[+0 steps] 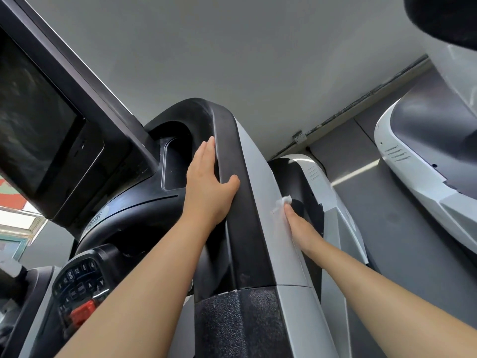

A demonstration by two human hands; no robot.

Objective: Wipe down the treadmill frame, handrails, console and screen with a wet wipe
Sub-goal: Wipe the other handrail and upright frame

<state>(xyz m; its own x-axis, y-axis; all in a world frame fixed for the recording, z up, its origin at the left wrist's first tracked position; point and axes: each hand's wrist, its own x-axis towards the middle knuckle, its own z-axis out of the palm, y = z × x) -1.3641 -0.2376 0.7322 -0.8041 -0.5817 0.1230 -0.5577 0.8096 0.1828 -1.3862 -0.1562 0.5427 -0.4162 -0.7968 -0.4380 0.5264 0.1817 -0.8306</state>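
— Pressed under straight fingers, is it? How does the right hand [300, 228] hold the wipe [283, 202]?

— Fingers lie flat along the grey frame [273, 228], on its right face. The wipe is a small white wad bunched at the fingertips, against that panel. Whether any finger curls round it I cannot tell; most of the hand is edge-on.

— And the left hand [207, 187]?

— Laid open on the black handrail [232, 151], palm on its left side, thumb hooked over the top, fingers straight and pointing far. It holds nothing.

— Where do both sit in the scene?

— Handrail and frame run together from near centre up to the far middle. Left of them is the console [134, 202], with a cup recess just beside the left hand, and the dark screen [33, 112] at far left. A keypad [77, 285] with a red button [82, 315] lies near left, under the left forearm. Another white machine [418, 161] stands at right, well apart.
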